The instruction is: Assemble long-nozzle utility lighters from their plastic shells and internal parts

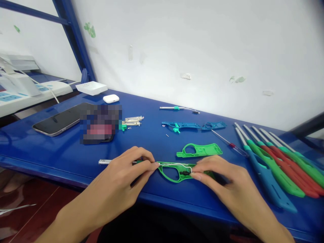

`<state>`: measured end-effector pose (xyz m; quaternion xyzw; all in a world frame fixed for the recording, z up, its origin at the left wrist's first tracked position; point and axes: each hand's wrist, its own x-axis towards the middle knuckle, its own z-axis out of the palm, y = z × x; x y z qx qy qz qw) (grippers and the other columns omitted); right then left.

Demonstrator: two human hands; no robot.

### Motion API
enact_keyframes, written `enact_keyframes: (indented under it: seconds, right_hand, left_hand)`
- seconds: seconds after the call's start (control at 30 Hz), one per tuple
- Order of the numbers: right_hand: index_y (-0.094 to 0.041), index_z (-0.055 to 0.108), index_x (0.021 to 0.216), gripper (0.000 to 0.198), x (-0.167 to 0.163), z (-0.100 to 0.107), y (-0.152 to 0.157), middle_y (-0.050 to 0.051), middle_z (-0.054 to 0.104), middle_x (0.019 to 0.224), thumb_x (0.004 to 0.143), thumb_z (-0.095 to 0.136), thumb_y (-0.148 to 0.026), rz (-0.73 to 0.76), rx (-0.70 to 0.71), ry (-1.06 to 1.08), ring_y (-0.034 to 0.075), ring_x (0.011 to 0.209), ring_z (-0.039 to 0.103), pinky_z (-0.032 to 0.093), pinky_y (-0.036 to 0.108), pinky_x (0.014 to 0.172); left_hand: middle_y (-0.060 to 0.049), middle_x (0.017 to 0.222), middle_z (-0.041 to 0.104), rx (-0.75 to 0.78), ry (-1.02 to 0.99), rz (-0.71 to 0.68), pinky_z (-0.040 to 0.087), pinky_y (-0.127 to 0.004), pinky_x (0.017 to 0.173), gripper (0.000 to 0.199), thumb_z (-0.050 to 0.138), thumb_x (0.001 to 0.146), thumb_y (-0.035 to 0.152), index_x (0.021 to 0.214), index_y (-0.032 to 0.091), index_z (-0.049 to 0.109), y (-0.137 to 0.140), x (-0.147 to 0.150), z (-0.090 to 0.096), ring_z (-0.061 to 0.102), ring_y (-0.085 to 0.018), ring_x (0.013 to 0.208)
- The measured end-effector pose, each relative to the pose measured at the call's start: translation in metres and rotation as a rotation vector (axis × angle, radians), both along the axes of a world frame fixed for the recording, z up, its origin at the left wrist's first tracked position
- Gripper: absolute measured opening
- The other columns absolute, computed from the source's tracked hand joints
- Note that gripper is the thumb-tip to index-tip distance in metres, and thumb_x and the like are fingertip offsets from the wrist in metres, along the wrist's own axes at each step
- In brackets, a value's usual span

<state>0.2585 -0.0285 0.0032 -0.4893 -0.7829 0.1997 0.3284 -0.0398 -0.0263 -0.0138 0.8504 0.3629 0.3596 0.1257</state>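
Observation:
An opened green lighter half-shell point(172, 177) with a trigger-guard loop lies on the blue table in front of me. A thin white wire point(177, 164) runs along its top edge and bends down beside a small black part point(186, 173) in the shell. My left hand point(126, 172) is closed, thumb and forefinger pinching the wire's left end, over a metal lighter tube point(104, 162). My right hand point(222, 172) pinches the wire's bend beside the black part, covering the shell's handle end. Behind them rests the matching green half-shell point(202, 150).
Several long lighters point(278, 165) lie at the right beside a screwdriver point(234, 146). Farther back are blue shell pieces point(182, 125) and a metal tube with wire point(168, 108). Small metal parts point(133, 120), a phone point(63, 118) and a white earbud case point(111, 98) are left.

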Motion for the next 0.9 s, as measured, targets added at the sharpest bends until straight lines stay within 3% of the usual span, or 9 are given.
enact_keyframes:
  seconds: [0.23,0.6,0.9]
  right_hand:
    - [-0.034,0.079,0.101,0.003,-0.001,0.001,-0.001,-0.005,0.079,0.099,0.1,0.076,-0.032,0.044,0.116,-0.065,0.015,0.093,0.075,0.06,0.026,0.085]
    - [-0.028,0.071,0.116,0.017,-0.001,-0.002,-0.006,-0.002,0.074,0.104,0.106,0.066,-0.016,0.147,0.363,-0.222,0.013,0.097,0.068,0.056,0.024,0.09]
    - [-0.016,0.065,0.138,0.033,0.003,-0.007,-0.018,0.005,0.069,0.099,0.107,0.057,-0.009,0.151,0.535,-0.507,0.017,0.08,0.063,0.051,0.034,0.071]
  left_hand:
    - [0.001,0.123,0.068,0.022,-0.001,0.017,0.051,-0.023,0.097,0.019,0.057,0.109,0.009,0.115,0.024,0.068,0.001,-0.001,-0.001,0.065,-0.01,0.11]
    - [0.0,0.117,0.069,0.03,-0.031,0.014,0.053,-0.023,0.092,0.018,0.059,0.108,0.008,0.111,0.022,0.071,0.002,0.0,0.002,0.066,-0.011,0.104]
    - [0.0,0.116,0.07,0.064,-0.025,0.034,0.053,-0.022,0.091,0.017,0.059,0.107,0.008,0.108,0.021,0.07,0.0,-0.001,0.002,0.068,-0.011,0.103]
